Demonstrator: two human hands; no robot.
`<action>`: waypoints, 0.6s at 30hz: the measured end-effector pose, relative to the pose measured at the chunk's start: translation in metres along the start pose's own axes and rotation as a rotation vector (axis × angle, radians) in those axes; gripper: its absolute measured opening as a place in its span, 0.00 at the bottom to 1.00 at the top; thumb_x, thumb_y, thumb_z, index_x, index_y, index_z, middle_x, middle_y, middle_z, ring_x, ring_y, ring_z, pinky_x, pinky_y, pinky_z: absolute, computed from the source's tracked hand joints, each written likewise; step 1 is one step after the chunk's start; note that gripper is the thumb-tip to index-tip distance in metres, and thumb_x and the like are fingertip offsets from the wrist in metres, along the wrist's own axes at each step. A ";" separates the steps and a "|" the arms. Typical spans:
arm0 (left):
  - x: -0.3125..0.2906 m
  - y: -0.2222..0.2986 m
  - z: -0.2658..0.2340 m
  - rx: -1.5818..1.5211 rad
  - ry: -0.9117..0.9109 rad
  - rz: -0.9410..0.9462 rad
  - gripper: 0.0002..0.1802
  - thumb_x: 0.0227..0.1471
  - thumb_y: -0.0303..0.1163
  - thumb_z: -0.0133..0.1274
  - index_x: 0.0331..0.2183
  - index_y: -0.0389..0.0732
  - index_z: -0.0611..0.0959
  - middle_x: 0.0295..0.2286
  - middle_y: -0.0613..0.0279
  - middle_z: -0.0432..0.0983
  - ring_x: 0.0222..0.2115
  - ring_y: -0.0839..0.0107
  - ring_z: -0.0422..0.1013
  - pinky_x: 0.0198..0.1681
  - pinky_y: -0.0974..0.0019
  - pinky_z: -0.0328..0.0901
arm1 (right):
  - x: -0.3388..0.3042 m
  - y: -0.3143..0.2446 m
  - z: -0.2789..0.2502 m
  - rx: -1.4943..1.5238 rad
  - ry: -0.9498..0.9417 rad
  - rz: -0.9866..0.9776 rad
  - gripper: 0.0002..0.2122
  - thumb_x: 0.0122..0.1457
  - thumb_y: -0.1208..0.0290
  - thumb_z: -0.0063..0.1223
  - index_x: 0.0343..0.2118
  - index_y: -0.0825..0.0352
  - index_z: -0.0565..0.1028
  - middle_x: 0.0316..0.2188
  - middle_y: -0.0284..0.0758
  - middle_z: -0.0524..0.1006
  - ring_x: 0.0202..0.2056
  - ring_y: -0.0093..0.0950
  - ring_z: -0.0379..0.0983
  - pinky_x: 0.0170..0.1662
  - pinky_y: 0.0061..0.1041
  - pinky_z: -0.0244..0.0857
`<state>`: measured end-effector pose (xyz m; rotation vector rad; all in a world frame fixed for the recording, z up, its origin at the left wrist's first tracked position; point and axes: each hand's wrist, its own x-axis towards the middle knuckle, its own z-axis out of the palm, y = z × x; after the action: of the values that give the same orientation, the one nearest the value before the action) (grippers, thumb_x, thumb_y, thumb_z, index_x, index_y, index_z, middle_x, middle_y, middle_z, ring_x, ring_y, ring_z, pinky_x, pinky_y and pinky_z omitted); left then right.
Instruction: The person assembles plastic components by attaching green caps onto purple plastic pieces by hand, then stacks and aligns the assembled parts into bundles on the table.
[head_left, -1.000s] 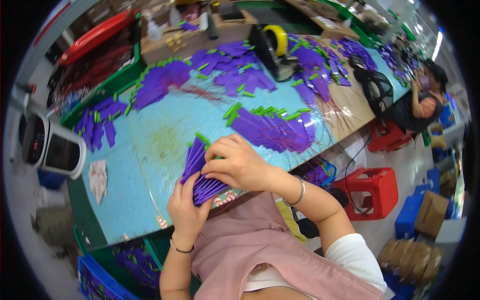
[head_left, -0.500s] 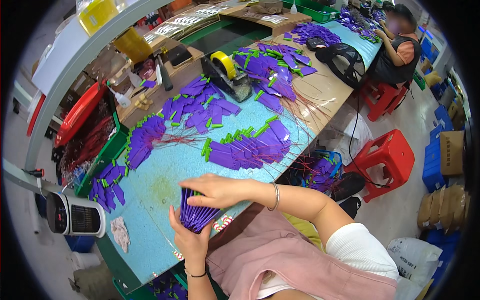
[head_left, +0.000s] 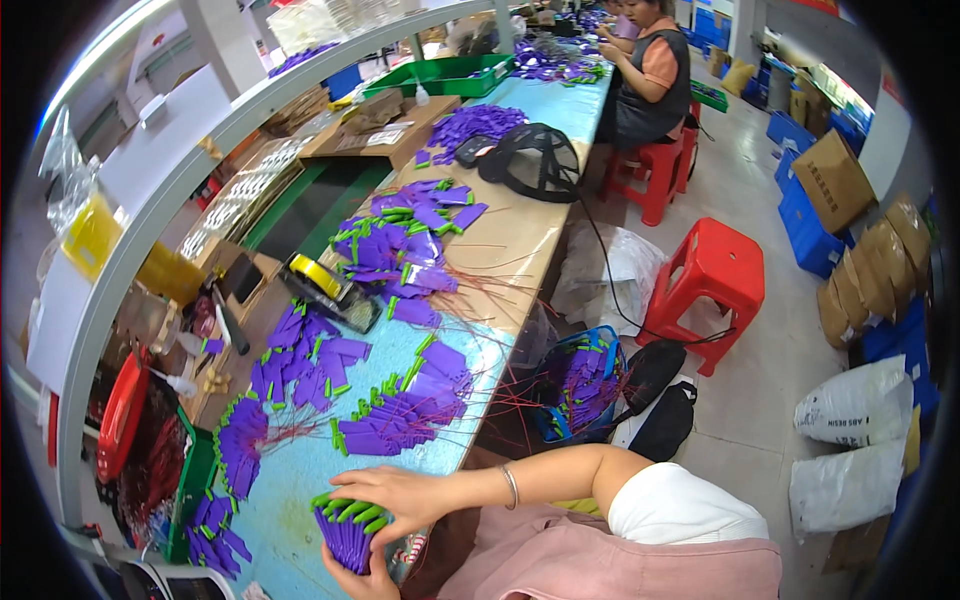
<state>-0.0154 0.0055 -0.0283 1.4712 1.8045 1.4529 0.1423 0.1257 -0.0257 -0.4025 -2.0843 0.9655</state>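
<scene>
Near the front edge of the light-blue table (head_left: 292,500), a tight bundle of flat purple pieces with green ends (head_left: 345,540) stands between my two hands. My left hand (head_left: 362,578) grips it from below, partly cut off by the picture's lower edge. My right hand (head_left: 400,495) closes over its upper side, with fingers and thumb around the green ends. Just beyond lies a fanned row of similar purple pieces (head_left: 400,418), with thin red wires trailing right. Another fanned group (head_left: 240,445) lies to the left.
A tape dispenser (head_left: 335,290) with yellow tape stands among loose purple pieces. Further off are a black cap (head_left: 530,160) and a seated person (head_left: 650,85). A red stool (head_left: 710,275) and a blue basket (head_left: 582,385) of purple pieces are right of the table.
The view has swung, so the table and my hands sit lower in it. The bundle now shows its green ends upward, where my right hand covered them before.
</scene>
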 end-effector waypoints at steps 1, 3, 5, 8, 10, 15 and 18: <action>-0.001 0.000 -0.001 0.006 0.010 0.060 0.35 0.48 0.37 0.56 0.52 0.32 0.61 0.47 0.53 0.62 0.46 0.64 0.62 0.50 0.63 0.58 | 0.000 -0.003 0.009 0.176 0.083 -0.002 0.40 0.44 0.58 0.62 0.58 0.64 0.53 0.56 0.45 0.55 0.56 0.39 0.54 0.56 0.37 0.50; 0.002 0.021 0.009 -0.077 0.043 0.069 0.34 0.50 0.41 0.54 0.52 0.32 0.61 0.47 0.53 0.62 0.46 0.64 0.62 0.49 0.63 0.58 | 0.003 -0.019 0.027 0.951 0.109 0.210 0.42 0.46 0.61 0.62 0.60 0.64 0.48 0.58 0.41 0.53 0.58 0.30 0.51 0.58 0.33 0.49; 0.005 0.037 0.019 -0.112 0.046 0.042 0.32 0.51 0.40 0.52 0.52 0.33 0.61 0.47 0.54 0.62 0.46 0.65 0.62 0.49 0.64 0.58 | 0.004 -0.027 0.037 1.050 0.179 0.227 0.37 0.47 0.66 0.61 0.57 0.65 0.51 0.53 0.34 0.59 0.53 0.23 0.54 0.55 0.26 0.52; 0.006 0.036 0.043 -0.238 -0.053 -0.037 0.36 0.51 0.39 0.54 0.54 0.35 0.57 0.48 0.54 0.60 0.47 0.66 0.60 0.50 0.65 0.57 | -0.003 -0.031 0.027 0.930 0.417 0.271 0.31 0.46 0.73 0.60 0.53 0.66 0.57 0.43 0.28 0.65 0.44 0.19 0.61 0.50 0.21 0.56; 0.006 0.051 0.058 -0.354 -0.185 -0.087 0.35 0.48 0.26 0.54 0.54 0.37 0.56 0.44 0.56 0.62 0.40 0.70 0.65 0.40 0.71 0.64 | -0.008 -0.034 -0.002 0.822 0.465 0.286 0.27 0.45 0.76 0.60 0.48 0.65 0.60 0.40 0.28 0.67 0.42 0.17 0.62 0.47 0.20 0.58; 0.000 0.044 0.070 -0.410 -0.421 -0.175 0.24 0.48 0.19 0.50 0.48 0.33 0.66 0.24 0.65 0.71 0.22 0.84 0.63 0.24 0.81 0.58 | 0.001 0.004 -0.103 0.482 0.612 0.201 0.28 0.44 0.71 0.64 0.49 0.63 0.63 0.40 0.29 0.69 0.40 0.21 0.67 0.45 0.25 0.62; -0.001 0.042 0.057 -0.412 -0.473 -0.204 0.23 0.48 0.19 0.50 0.48 0.33 0.66 0.24 0.64 0.72 0.21 0.85 0.63 0.23 0.82 0.56 | 0.045 0.055 -0.186 0.116 0.657 0.077 0.34 0.43 0.72 0.64 0.52 0.67 0.57 0.40 0.34 0.71 0.41 0.24 0.68 0.47 0.25 0.62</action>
<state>0.0507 0.0270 -0.0135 1.2439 1.2405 1.1624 0.2545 0.2806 0.0312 -0.6433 -1.4210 0.8465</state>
